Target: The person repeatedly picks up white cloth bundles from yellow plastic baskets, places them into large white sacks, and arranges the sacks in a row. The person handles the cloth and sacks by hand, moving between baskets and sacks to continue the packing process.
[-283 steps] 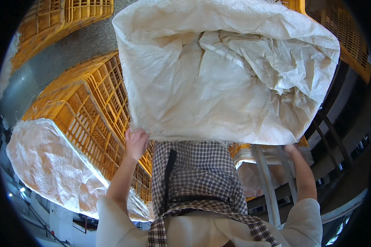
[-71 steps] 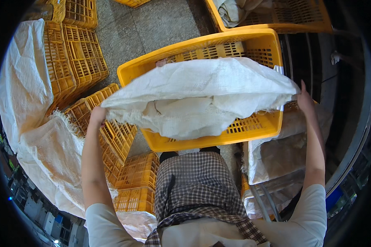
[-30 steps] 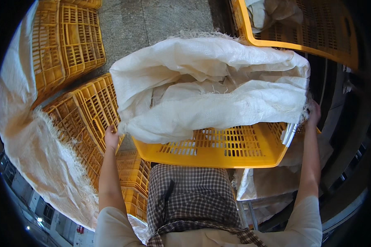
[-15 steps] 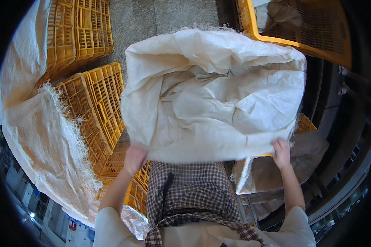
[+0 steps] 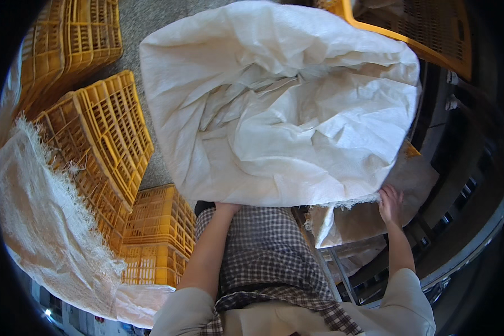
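A large white woven plastic sack point(image 5: 297, 134) spreads in front of me, its rim turned outward around a creased hollow. What supports it underneath is hidden. My left hand point(image 5: 227, 208) reaches beneath the sack's near edge, left of the middle, and its fingers are out of sight. At the near right corner, my right hand point(image 5: 391, 204) rests against the edge with its fingers stretched and slightly apart. Frayed threads show along the rim just left of that hand.
Yellow slatted crates point(image 5: 115, 134) stack up on the left, partly draped by a frayed woven sheet point(image 5: 50, 218). Another yellow crate point(image 5: 409, 40) stands at the far right. Below my right hand lies a brownish woven sheet point(image 5: 353, 227), near metal rails point(image 5: 341, 274).
My left hand has moved right and under the sack's near edge. The right hand has loosened from the corner. The sack bulges farther leftward, and its frayed near edge now shows.
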Action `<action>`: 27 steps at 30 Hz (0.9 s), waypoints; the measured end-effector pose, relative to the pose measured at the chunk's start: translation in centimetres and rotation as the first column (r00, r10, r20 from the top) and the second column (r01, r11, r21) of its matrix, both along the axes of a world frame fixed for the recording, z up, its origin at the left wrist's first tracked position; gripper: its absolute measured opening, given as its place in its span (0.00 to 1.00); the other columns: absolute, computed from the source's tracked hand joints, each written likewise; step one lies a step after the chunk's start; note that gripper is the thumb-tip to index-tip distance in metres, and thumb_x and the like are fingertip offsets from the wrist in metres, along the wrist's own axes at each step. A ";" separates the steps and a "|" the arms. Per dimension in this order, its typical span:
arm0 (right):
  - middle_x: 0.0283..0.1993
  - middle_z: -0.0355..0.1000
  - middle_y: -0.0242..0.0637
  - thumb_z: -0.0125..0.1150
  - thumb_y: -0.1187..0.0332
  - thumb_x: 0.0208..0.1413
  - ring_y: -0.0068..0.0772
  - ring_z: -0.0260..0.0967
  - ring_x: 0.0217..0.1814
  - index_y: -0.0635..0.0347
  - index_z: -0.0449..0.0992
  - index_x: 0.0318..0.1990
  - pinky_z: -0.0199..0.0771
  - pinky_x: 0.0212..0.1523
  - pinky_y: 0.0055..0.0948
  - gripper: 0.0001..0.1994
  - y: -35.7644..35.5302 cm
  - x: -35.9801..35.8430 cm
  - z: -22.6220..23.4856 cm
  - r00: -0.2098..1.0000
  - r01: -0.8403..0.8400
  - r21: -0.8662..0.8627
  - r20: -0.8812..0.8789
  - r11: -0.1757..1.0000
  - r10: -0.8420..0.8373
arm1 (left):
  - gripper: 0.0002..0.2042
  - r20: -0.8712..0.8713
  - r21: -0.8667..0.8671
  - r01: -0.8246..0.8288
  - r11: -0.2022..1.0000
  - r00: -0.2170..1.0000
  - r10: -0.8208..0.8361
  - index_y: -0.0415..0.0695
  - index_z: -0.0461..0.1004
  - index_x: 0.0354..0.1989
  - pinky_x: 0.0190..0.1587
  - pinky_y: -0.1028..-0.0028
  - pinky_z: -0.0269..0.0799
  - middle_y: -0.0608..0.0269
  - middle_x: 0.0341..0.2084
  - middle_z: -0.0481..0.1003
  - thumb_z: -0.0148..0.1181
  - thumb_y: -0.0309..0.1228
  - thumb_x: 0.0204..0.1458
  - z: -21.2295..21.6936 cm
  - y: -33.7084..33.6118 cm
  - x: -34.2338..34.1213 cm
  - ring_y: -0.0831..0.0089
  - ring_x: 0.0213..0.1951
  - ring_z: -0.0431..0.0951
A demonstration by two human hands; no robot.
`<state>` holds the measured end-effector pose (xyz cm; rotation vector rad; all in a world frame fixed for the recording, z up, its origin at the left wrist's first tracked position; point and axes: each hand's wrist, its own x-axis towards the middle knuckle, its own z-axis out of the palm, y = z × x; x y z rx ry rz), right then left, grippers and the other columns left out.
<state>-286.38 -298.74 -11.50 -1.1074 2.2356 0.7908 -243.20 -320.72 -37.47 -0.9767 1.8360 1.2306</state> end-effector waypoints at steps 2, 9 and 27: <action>0.51 0.68 0.33 0.57 0.72 0.45 0.41 0.58 0.60 0.53 0.74 0.44 0.46 0.60 0.61 0.15 0.3 -2.3 -1.3 0.994 -0.040 0.092 0.106 0.995 0.030 | 0.28 -0.198 -0.041 -0.037 0.998 0.980 0.028 0.47 0.62 0.58 0.62 0.59 0.51 0.54 0.58 0.61 0.48 0.49 0.50 2.7 -0.9 -0.9 0.57 0.61 0.58; 0.51 0.69 0.37 0.53 0.66 0.53 0.37 0.62 0.55 0.60 0.72 0.47 0.59 0.55 0.43 0.15 -0.5 -6.9 -9.5 0.849 0.520 -0.309 0.293 0.796 -0.440 | 0.14 -0.502 -0.184 -0.225 0.957 0.858 0.106 0.40 0.72 0.36 0.41 0.59 0.69 0.51 0.34 0.74 0.58 0.20 0.37 11.1 -8.1 2.1 0.50 0.37 0.73; 0.47 0.70 0.50 0.60 0.60 0.51 0.40 0.68 0.48 0.71 0.64 0.52 0.66 0.50 0.33 0.26 -15.1 -10.9 -9.4 0.652 0.747 -0.541 0.481 0.387 -0.586 | 0.18 0.039 0.138 -0.929 0.343 0.351 0.935 0.39 0.64 0.50 0.45 0.69 0.70 0.59 0.41 0.73 0.55 0.26 0.49 0.4 -24.9 -0.9 0.67 0.41 0.73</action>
